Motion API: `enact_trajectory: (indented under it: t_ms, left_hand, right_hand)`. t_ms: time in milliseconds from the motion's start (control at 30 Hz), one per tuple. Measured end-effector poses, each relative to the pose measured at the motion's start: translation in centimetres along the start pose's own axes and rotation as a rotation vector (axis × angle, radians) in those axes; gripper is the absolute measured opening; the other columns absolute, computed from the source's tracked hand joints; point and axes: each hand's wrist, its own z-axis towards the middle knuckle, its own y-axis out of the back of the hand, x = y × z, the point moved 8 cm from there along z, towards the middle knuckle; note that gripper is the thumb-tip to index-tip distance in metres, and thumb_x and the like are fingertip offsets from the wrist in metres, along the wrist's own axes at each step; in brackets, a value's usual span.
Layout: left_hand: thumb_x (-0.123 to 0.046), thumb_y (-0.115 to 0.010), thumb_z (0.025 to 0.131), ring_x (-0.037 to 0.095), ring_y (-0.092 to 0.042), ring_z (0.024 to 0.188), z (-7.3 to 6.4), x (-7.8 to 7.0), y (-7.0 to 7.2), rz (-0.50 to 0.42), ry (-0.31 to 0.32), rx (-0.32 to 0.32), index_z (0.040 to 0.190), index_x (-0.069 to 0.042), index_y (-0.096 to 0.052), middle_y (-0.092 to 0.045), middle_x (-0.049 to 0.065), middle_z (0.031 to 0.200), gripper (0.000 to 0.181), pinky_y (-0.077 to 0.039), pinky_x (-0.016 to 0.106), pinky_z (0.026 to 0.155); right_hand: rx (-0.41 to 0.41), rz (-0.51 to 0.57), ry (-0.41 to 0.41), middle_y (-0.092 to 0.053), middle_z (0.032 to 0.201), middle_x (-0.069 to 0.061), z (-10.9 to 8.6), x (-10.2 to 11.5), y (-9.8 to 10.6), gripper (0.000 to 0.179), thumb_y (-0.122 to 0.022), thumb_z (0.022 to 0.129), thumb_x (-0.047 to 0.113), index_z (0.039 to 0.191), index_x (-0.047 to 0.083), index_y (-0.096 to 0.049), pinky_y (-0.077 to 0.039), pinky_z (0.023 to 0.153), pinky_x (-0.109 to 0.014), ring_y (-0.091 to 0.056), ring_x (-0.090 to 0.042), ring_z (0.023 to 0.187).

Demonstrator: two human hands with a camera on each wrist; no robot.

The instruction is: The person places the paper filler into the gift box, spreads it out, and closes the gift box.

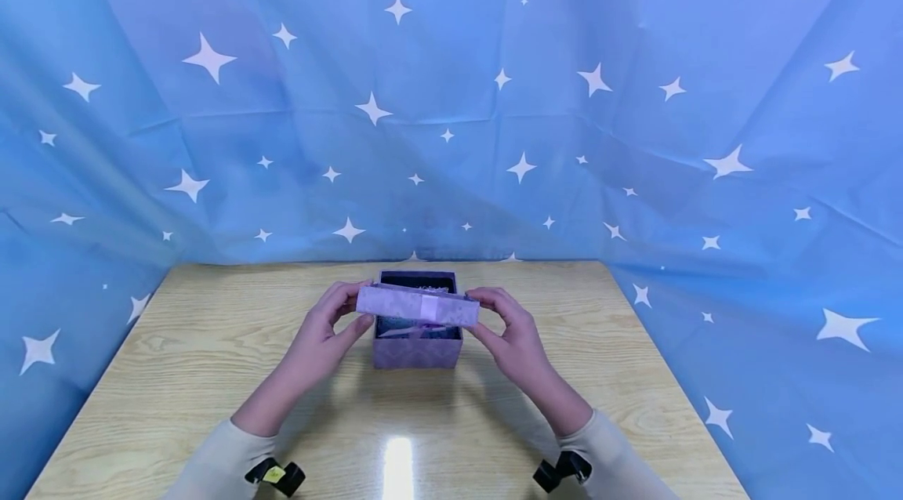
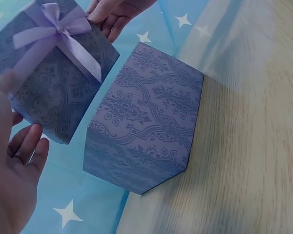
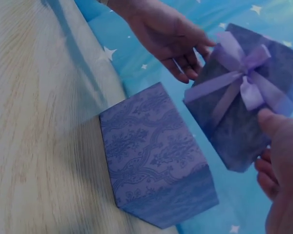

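A purple patterned gift box lid (image 1: 395,304) is held above its box between both hands, with the lid's underside away from the wrist cameras. My left hand (image 1: 326,331) grips its left end between thumb and fingers; my right hand (image 1: 513,331) grips its right end the same way. A lilac ribbon bow (image 2: 58,31) is tied across the lid's top, plain in both wrist views. Below stands the purple embossed box (image 1: 416,355), uncovered, with a dark inside. Bluish and pale lacy contents show in it, partly hidden by the lid.
The box stands on a light wood-grain table (image 1: 240,327), towards its back. A blue cloth backdrop (image 1: 451,38) with white stars hangs behind the table and along both sides. Black wrist bands (image 1: 564,470) sit over pale sleeves.
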Motion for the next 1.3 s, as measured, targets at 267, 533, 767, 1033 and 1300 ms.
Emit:
enact_trajectory:
  t_ms: [267, 533, 767, 1033, 1300]
  left_hand:
    - [-0.002, -0.076, 0.105, 0.018, -0.072, 0.119, 0.2, -0.1, 0.4, 0.052, -0.011, -0.062, 0.124, -0.013, -0.076, -0.071, -0.001, 0.12, 0.023, -0.056, 0.028, 0.106]
    - [0.0, -0.075, 0.105, 0.016, -0.074, 0.111, 0.0, 0.4, 0.0, -0.06, 0.003, -0.036, 0.129, -0.008, -0.075, -0.071, 0.005, 0.121, 0.025, -0.059, 0.026, 0.097]
    - [0.003, -0.075, 0.103, 0.013, -0.075, 0.101, -0.1, 0.6, 0.0, -0.095, -0.018, -0.052, 0.154, -0.004, -0.064, -0.063, 0.012, 0.145, 0.053, -0.06, 0.022, 0.091]
    - [0.008, -0.072, 0.103, 0.012, -0.072, 0.092, -0.3, 0.9, -0.5, -0.107, -0.047, -0.006, 0.166, -0.003, -0.049, -0.039, 0.015, 0.176, 0.068, -0.061, 0.022, 0.088]
    - [0.005, -0.09, 0.087, 0.016, -0.066, 0.12, -0.5, 1.4, -1.1, -0.104, -0.019, 0.114, 0.174, -0.008, -0.036, -0.027, 0.011, 0.182, 0.103, -0.056, 0.027, 0.102]
  right_hand:
    - [-0.04, 0.164, -0.069, -0.076, 0.113, -0.01, 0.1, -0.3, 0.0, 0.018, -0.079, 0.1, -0.003, 0.117, 0.005, -0.077, -0.062, 0.095, -0.032, -0.076, -0.023, 0.108]
    - [-0.101, 0.242, -0.162, -0.074, 0.115, -0.007, 0.1, -0.8, 0.2, 0.028, -0.078, 0.101, -0.004, 0.127, 0.001, -0.072, -0.058, 0.077, -0.023, -0.071, -0.015, 0.091]
    - [-0.073, 0.239, -0.065, -0.067, 0.146, -0.006, 0.4, -0.6, 0.0, 0.069, -0.074, 0.1, -0.012, 0.163, 0.006, -0.054, -0.053, 0.066, -0.022, -0.068, -0.02, 0.078]
    - [0.05, 0.205, -0.095, -0.074, 0.107, -0.011, 0.3, -1.4, -0.7, 0.068, -0.068, 0.108, -0.003, 0.17, 0.011, -0.046, -0.046, 0.06, -0.024, -0.057, -0.015, 0.071]
    - [0.312, 0.365, -0.18, -0.07, 0.1, -0.014, -0.4, -2.2, -1.9, 0.121, -0.097, 0.087, 0.033, 0.179, 0.016, -0.02, -0.057, 0.1, -0.03, -0.069, -0.023, 0.098]
